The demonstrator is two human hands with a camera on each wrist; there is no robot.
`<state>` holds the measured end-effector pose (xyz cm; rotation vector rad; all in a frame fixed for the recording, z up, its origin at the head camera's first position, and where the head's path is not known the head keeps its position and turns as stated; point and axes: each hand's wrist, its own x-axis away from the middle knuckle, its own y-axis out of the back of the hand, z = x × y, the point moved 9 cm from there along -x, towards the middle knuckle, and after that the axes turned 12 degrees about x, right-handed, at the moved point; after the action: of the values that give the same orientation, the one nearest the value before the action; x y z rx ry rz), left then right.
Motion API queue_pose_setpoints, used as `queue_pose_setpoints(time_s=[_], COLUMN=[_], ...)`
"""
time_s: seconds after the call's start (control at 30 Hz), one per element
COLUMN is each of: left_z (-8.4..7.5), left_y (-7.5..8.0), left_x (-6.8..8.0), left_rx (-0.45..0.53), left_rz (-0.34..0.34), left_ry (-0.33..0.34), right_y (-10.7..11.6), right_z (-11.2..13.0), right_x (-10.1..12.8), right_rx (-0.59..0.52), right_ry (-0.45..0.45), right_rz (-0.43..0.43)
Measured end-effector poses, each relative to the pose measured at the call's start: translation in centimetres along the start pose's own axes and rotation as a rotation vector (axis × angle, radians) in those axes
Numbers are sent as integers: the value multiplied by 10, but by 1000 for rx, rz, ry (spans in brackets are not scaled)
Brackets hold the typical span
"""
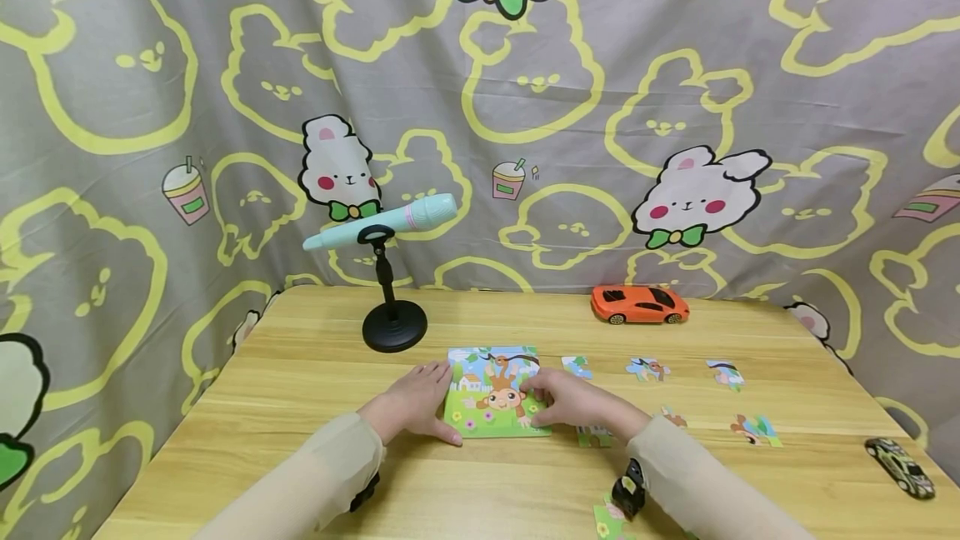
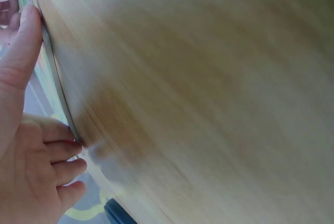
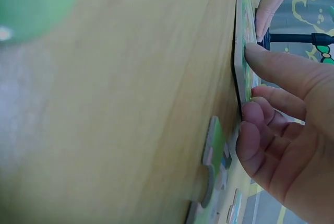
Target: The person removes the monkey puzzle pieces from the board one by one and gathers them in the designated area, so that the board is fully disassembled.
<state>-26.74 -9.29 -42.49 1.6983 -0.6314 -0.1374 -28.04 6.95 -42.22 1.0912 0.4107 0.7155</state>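
A square puzzle board (image 1: 480,411) with a monkey picture lies flat on the wooden table. My left hand (image 1: 420,402) rests along its left side, fingers extended and thumb at the lower left corner. In the left wrist view the fingertips of the left hand (image 2: 44,166) meet the board's edge. From the right, my right hand (image 1: 573,400) reaches over the picture. The right wrist view shows the thumb of the right hand (image 3: 292,125) touching the board's edge, apart from the loosely bent fingers. Close beside that hand lies a puzzle piece (image 1: 595,437).
More puzzle pieces (image 1: 648,369) are spread to the right, one (image 1: 611,523) partly beneath my right forearm. An orange toy car (image 1: 640,305) stands at the back, a camouflage toy car (image 1: 900,467) at the right edge. A mint microphone (image 1: 390,222) rests on a black stand (image 1: 394,325).
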Motion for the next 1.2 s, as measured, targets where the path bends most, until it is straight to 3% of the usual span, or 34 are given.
queue_pose_setpoints(time_s=[0.63, 0.93, 1.2], left_z=[1, -1, -1], left_y=[-1, 1, 1], left_x=[0, 1, 1], left_rx=[-10, -12, -18], left_rz=[7, 16, 12], left_ry=[10, 14, 15], right_y=[3, 11, 16], right_z=[1, 5, 3], right_x=[-2, 4, 5], right_rx=[-6, -110, -136], right_ry=[-2, 34, 44], right_rz=[-18, -26, -65])
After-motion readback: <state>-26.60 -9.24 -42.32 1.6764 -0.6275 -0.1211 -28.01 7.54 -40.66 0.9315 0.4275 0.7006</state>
